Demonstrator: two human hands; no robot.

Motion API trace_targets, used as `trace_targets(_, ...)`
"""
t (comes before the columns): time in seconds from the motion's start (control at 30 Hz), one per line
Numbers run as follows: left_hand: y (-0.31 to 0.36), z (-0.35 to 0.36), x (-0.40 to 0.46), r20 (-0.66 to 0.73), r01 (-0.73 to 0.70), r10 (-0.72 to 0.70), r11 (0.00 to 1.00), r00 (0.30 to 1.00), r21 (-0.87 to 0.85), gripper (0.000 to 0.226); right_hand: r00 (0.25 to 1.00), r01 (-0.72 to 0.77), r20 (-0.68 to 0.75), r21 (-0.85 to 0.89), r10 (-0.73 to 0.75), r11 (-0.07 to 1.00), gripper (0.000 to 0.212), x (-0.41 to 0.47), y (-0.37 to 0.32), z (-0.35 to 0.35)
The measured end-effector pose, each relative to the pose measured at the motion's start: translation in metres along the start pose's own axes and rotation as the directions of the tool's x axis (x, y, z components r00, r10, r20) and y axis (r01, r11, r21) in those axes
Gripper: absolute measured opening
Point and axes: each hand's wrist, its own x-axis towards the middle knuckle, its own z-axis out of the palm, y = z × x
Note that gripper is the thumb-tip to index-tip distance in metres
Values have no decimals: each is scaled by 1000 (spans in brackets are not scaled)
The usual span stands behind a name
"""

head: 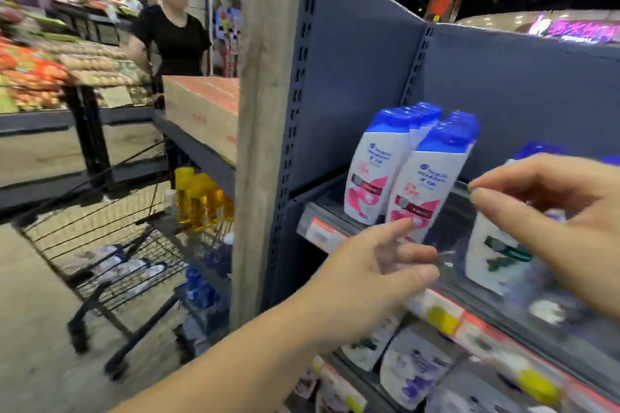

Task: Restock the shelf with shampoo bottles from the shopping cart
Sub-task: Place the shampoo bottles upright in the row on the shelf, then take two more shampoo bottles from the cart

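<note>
Standing upright: shampoo bottles [426,184] | caps up | hands [379,275] empty

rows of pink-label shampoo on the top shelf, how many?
2. Left row stands nearer the upright post; right row beside it, just beyond the left hand. Bottles per row unclear: those behind are mostly hidden.

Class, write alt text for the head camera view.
Two empty bare hands, left hand and right hand, reach toward white blue-capped shampoo bottles on a grey metal shelf; a black wire shopping cart stands left.
</note>
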Motion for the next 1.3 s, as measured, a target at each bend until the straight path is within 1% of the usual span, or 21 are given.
trace_targets(0.07,-7,-84,-19,-141,40,-42,999,989,-15,54,993,40,104,149,-56,988,33,13,-35,76)
trace_targets(0.13,-14,-172,-39,-251,111,-114,994,961,-25,42,969,66,215,253,-122,965,23,33,-69,160)
trace_targets(0.2,-15,-259,-58,-336,201,-180,979,924,29,35,943,32,302,338,-140,941,8,63,-102,245)
trace_targets(0.27,-14,-337,-78,-435,294,-221,950,873,107,31,909,-49,401,367,-111,929,13,95,-130,325)
trace_targets(0.37,-13,-439,-93,-546,386,-240,907,803,169,31,845,-217,535,355,-8,910,19,137,-159,431)
trace_targets(0.43,-19,-492,-91,-589,411,-245,897,770,165,26,813,-309,581,359,49,881,20,156,-167,489)
trace_targets(0.5,-34,-537,-78,-595,431,-275,892,755,135,25,778,-412,617,353,121,840,14,172,-168,536)
trace_targets(0.57,-58,-575,-59,-591,458,-320,884,740,95,32,728,-519,652,325,210,790,14,187,-163,580)
trace_targets(0.63,-82,-609,-36,-604,473,-356,880,713,40,29,665,-618,691,297,283,728,11,202,-155,628)
trace_targets(0.7,-109,-643,-15,-621,493,-381,870,685,9,24,615,-685,723,294,314,666,9,216,-149,677)
trace_targets(0.77,-134,-675,-3,-655,507,-405,861,638,-38,22,570,-731,751,279,333,623,12,230,-143,723)
trace_targets(0.8,-147,-694,2,-674,502,-410,862,615,-67,23,545,-754,766,269,342,600,9,237,-141,747)
trace_targets(0.87,-171,-731,4,-694,530,-455,839,558,-124,24,476,-812,797,235,372,534,7,246,-139,791)
trace_targets(0.93,-194,-769,4,-709,603,-502,786,495,-135,28,403,-868,817,198,413,456,4,254,-141,830)
trace_targets(1.0,-219,-803,5,-708,664,-537,737,459,-129,31,321,-916,826,147,463,372,14,256,-141,867)
trace_targets(1.07,-248,-837,11,-695,730,-571,677,436,-97,32,249,-950,814,98,525,298,9,256,-138,907)
trace_targets(1.1,-265,-854,16,-688,767,-589,638,424,-73,33,204,-963,805,62,557,263,6,255,-134,929)
trace_targets(1.13,-286,-870,24,-679,805,-605,592,416,-34,35,151,-974,796,20,586,224,9,254,-129,953)
trace_targets(1.2,-331,-899,39,-649,877,-649,478,397,59,38,23,-993,749,-62,663,105,8,251,-118,996)
trace_targets(1.27,-373,-921,56,-599,920,-711,371,368,126,40,-66,-997,699,-81,712,-14,18,252,-117,1032)
trace_targets(1.3,-393,-928,62,-576,930,-733,327,362,169,42,-100,-995,678,-76,728,-65,29,251,-117,1049)
